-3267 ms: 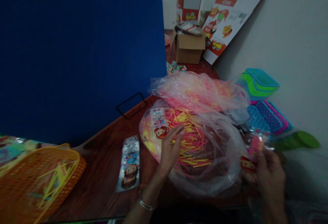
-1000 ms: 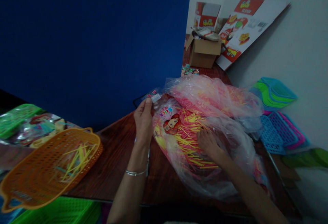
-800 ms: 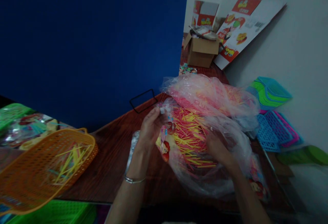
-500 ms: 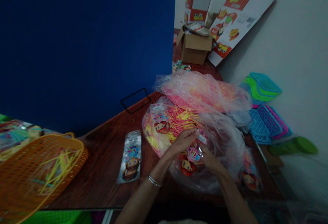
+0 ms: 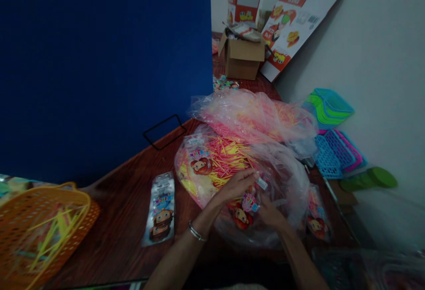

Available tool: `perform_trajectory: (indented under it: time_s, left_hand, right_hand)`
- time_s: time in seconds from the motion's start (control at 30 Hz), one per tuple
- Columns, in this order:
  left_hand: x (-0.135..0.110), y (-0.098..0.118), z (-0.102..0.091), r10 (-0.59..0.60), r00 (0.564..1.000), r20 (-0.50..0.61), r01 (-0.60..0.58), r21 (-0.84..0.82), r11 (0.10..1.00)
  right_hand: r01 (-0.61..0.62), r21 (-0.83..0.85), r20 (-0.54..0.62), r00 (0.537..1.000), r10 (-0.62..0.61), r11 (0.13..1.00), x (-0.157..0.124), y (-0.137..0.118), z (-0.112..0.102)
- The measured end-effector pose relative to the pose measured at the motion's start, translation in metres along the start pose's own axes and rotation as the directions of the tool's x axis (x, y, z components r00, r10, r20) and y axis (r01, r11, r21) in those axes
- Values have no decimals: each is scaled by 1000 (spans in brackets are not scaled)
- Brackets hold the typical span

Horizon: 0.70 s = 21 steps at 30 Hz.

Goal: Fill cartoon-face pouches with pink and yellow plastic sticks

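Note:
Both of my hands meet over a big clear plastic bag (image 5: 285,183) full of pink and yellow sticks (image 5: 229,155). My left hand (image 5: 237,186) pinches the top of a small printed cartoon pouch (image 5: 244,210). Fingers of my right hand (image 5: 270,212) are closed on the same pouch from the right side. Another pouch (image 5: 199,159) lies on the sticks at the bag's left. A third pouch (image 5: 159,208) lies flat on the dark wooden table (image 5: 122,219).
An orange basket (image 5: 36,230) with a few sticks sits at the lower left. A second bag of sticks (image 5: 255,115) lies behind. Stacked coloured baskets (image 5: 332,148) line the right wall. A cardboard box (image 5: 242,55) stands far back, and a blue board (image 5: 99,59) rises on the left.
My left hand brought a pouch from the bag's left side down to the middle, and my right hand left the sticks and closed on it. The view swung left.

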<state>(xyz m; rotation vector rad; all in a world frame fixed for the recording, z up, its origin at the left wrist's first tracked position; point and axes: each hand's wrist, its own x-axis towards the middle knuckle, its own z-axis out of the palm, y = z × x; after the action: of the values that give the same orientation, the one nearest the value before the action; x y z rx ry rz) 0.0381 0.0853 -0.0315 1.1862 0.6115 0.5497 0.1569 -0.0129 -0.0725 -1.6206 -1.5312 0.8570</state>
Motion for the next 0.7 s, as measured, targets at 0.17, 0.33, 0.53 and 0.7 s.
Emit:
perform_trajectory:
  time_s: [0.17,0.33,0.53,0.7]
  left_hand:
    - [3,7,-16,1,920,-391,-123,-287,950]
    - [-8,-6,-18,-147,870,-470,-74,-420,904]
    - [-18,-17,-20,-220,834,-506,-59,-478,876]
    - [-17,-15,-24,-269,813,-516,-54,-527,848]
  right_hand:
    - [-89,172,-264,955,133,981,6,23,-22]
    - [-109,151,-347,925,156,982,12,53,-20]
    - [-144,152,-336,923,189,978,13,63,-10]
    - [-155,161,-338,919,202,975,13,61,-10]
